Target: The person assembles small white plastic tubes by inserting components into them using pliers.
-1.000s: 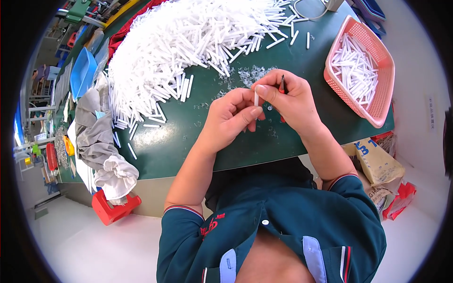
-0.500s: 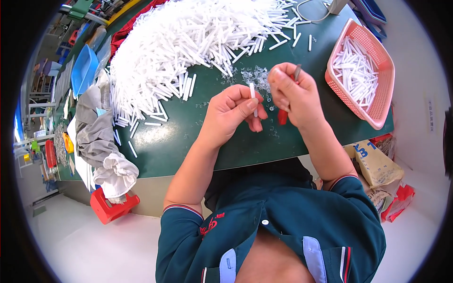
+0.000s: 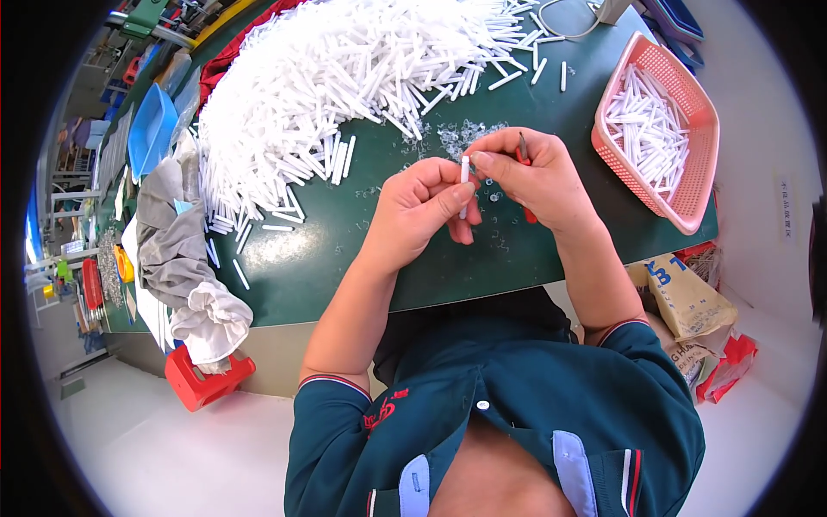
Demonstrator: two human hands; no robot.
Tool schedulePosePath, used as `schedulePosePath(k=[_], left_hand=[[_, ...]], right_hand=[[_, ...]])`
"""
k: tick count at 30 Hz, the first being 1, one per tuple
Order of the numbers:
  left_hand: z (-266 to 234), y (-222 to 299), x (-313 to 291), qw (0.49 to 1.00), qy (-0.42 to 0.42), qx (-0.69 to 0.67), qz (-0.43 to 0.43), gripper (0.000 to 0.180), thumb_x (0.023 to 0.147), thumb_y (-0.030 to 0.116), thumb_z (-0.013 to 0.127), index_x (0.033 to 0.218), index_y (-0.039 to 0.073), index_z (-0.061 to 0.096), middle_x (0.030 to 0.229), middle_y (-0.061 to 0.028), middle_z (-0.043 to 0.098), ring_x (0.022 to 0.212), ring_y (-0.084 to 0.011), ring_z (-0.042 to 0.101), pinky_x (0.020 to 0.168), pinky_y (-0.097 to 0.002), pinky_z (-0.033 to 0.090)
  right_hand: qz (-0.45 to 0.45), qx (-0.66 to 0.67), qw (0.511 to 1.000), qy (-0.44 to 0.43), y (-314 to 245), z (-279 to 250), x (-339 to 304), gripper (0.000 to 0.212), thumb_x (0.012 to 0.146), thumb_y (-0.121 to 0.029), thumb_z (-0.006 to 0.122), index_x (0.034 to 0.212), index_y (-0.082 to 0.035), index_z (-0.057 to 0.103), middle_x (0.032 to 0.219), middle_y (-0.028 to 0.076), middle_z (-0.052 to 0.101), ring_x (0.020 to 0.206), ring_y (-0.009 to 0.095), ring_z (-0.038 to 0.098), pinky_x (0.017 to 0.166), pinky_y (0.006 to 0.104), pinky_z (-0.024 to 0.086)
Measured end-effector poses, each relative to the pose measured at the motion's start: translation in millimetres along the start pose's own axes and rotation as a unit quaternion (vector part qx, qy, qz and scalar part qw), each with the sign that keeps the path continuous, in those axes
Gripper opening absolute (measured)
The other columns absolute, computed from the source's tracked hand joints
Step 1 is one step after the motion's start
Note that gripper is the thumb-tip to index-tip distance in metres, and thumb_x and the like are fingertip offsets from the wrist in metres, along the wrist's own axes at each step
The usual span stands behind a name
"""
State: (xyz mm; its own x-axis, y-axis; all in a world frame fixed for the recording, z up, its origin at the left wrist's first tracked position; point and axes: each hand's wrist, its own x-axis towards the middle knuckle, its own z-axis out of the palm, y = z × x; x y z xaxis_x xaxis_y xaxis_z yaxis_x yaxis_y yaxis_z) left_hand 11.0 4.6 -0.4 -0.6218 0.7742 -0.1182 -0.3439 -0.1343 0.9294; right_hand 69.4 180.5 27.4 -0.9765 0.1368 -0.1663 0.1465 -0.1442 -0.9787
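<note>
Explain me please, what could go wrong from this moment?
The red-handled tool, tucked in the right hand, might nick the fingers, since its narrow tip stands uncovered. The white stick, pinched in the left hand, could slip and fall. Clear scraps on the green table, near both hands, may cling to it.

White stick (image 3: 465, 174), red-handled tool (image 3: 523, 156), green tabletop (image 3: 336, 258)

Blue lettering (image 3: 664, 274) marks a tan bag (image 3: 702, 308) — red embroidered lettering (image 3: 379, 418) the teal shirt (image 3: 534, 388), small dark characters (image 3: 786, 211) the wall (image 3: 765, 155).
</note>
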Motion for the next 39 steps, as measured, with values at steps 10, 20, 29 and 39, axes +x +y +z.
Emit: schedulePosePath(k=[10,20,29,39], left_hand=[[1,1,-1,0.999,0.024,0.027,-0.004,0.014,0.092,0.011,0.057,0.097,-0.002,0.059,0.072,-0.0108,0.064,0.054,-0.0154,0.06,0.051,-0.0247,0.048],[-2,0,-1,1.0,-0.003,0.001,-0.007,0.014,0.093,0.013,0.057,0.097,0.0,0.057,0.074,-0.0079,0.063,0.059,-0.0129,0.061,0.054,-0.0232,0.049],[-4,1,-1,0.999,-0.029,-0.017,-0.005,0.019,0.096,0.017,0.051,0.101,-0.001,0.058,0.076,-0.0097,0.064,0.059,-0.0149,0.062,0.056,-0.0242,0.049],[-5,2,0,0.999,-0.028,-0.044,-0.011,0.025,0.096,0.02,0.052,0.103,-0.003,0.057,0.076,-0.0134,0.064,0.057,-0.019,0.061,0.054,-0.0261,0.049]], right_hand=[[-0.061,-0.05,0.997,0.0,22,-1,9,0.015,0.087,-0.011,0.063,0.093,0.003,0.065,0.074,0.001,0.059,0.07,0.006,0.052,0.063,0.0216,0.044],[-0.067,-0.104,0.992,0.009,10,4,6,0.011,0.087,-0.008,0.058,0.089,0.002,0.061,0.068,-0.001,0.053,0.062,0.005,0.044,0.058,0.0219,0.04],[-0.038,0.011,0.994,0.103,7,-1,6,0.012,0.088,-0.009,0.056,0.089,0.002,0.061,0.069,-0.004,0.052,0.061,0.002,0.042,0.053,0.0187,0.036],[-0.111,-0.092,0.984,0.1,9,-6,7,0.014,0.088,-0.011,0.061,0.095,0.001,0.064,0.074,-0.003,0.055,0.068,0.002,0.047,0.06,0.0174,0.04]])
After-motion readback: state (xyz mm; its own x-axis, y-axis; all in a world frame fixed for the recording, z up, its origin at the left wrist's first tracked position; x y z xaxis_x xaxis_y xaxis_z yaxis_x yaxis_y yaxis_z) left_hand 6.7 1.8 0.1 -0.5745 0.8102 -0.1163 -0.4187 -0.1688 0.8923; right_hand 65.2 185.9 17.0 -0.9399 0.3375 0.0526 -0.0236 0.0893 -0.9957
